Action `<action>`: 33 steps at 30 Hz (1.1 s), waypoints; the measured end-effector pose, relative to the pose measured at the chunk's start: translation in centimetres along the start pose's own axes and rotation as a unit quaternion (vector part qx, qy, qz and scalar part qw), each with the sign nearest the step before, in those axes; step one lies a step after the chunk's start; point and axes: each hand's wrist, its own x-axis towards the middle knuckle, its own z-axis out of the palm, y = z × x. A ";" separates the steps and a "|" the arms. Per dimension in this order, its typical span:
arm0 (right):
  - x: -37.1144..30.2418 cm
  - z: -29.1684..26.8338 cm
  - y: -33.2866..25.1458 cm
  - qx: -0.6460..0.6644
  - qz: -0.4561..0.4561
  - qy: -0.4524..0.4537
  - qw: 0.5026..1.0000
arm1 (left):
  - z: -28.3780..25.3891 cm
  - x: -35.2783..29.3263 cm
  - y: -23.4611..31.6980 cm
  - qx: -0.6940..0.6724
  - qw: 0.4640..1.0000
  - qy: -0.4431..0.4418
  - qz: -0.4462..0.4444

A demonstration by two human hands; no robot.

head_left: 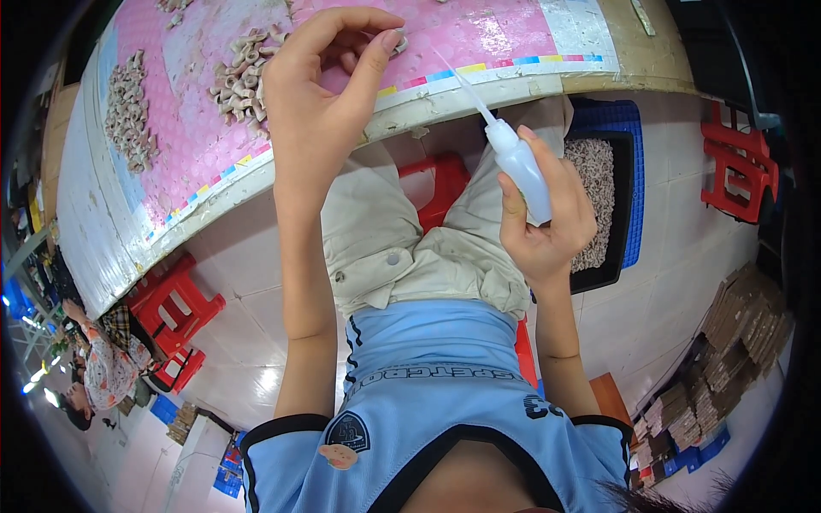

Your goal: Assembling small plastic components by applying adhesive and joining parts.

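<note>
Above the table's near edge, my left hand is pinched closed on a small greyish piece, partly hidden by the fingertips. My right hand wraps round a white squeeze bottle with a long thin nozzle, which points up and left toward the table. The nozzle's tip is a short way right of the small piece, apart from it. Beside my left hand lies a heap of small beige-grey pieces on the pink sheet. A second heap of small pieces sits farther left.
At my right, a black tray full of small pieces stands with a blue crate. Red stools are on the floor to both sides. Stacked cardboard lies at the lower right. Another person is at the far left.
</note>
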 end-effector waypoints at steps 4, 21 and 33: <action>-0.3 -0.1 0.1 -0.003 -0.003 0.048 0.999 | 0.2 0.0 0.2 -0.002 1.000 0.002 0.000; 3.8 -0.1 0.5 0.263 0.179 0.141 0.938 | -1.6 0.4 1.8 0.026 0.989 0.118 0.085; 2.0 0.3 -1.1 0.329 0.193 0.108 0.918 | -10.9 5.2 -1.8 0.219 0.952 0.213 0.025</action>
